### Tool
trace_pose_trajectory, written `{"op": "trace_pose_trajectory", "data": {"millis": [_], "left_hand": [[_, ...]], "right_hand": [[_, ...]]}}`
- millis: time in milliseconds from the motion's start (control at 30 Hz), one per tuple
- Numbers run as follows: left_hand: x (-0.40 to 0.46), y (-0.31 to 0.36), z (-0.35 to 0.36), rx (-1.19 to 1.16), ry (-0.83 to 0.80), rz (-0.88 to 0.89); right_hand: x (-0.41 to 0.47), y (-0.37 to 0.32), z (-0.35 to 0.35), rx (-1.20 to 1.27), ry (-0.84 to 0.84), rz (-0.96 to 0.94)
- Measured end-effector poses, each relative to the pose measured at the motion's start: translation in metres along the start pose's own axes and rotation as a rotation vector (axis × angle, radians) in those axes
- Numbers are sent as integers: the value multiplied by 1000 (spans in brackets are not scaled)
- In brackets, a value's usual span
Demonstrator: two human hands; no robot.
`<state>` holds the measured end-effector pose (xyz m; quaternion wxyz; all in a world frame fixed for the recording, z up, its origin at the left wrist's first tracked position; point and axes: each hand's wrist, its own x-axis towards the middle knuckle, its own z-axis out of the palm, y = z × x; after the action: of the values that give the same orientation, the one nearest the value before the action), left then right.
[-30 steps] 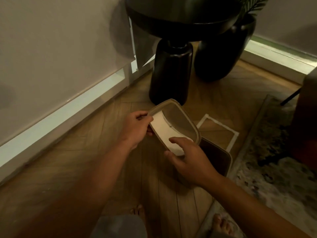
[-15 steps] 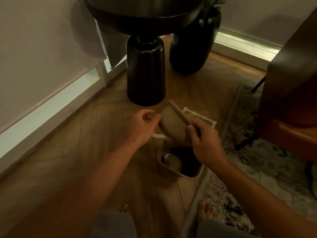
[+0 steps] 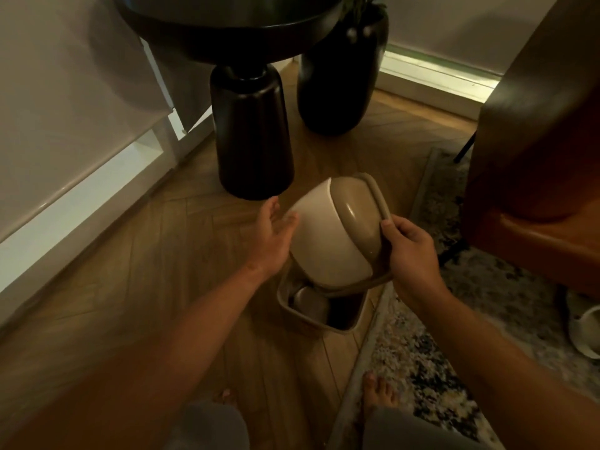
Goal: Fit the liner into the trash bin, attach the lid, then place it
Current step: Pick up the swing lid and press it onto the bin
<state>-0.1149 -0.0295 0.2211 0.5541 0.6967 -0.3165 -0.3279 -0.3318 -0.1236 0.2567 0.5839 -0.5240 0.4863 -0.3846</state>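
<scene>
Two bare hands hold a domed swing lid above an open trash bin on the herringbone wood floor. The right hand, at 3 o'clock of the lid, grips the lid's taupe rim with thumb on the near face and fingers curled behind. The left hand, at 9 o'clock, is spread open with its palm and fingertips touching the lid's cream-coloured half; it does not clasp anything. The lid is tilted steeply, its domed top facing the camera, cream half toward 9 o'clock and taupe half toward 3 o'clock.

The bin stands at 6 o'clock of the lid, directly below it, its rounded rectangular mouth uncovered. Inside it a pale curved surface shows at the 9 o'clock side and the rest is dark; whether that is the liner cannot be told. The bin's 3 o'clock edge sits just beside the border of a patterned rug.

At 12 o'clock stands the black pedestal of a side table, with a black floor vase at 1 o'clock. A brown chair fills the 2 to 3 o'clock side. Bare toes show at 6 o'clock on the rug's edge. No brand, label or writing is readable on anything.
</scene>
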Motion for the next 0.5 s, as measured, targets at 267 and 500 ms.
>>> {"op": "trace_pose_trajectory", "data": {"millis": [267,500], "left_hand": [[-7,-12,21,27,-109,-169],[1,-10,25,33,-45,-196]], "right_hand": [[10,21,-3,336,87,175],[14,41,-3,169,147,150]]}}
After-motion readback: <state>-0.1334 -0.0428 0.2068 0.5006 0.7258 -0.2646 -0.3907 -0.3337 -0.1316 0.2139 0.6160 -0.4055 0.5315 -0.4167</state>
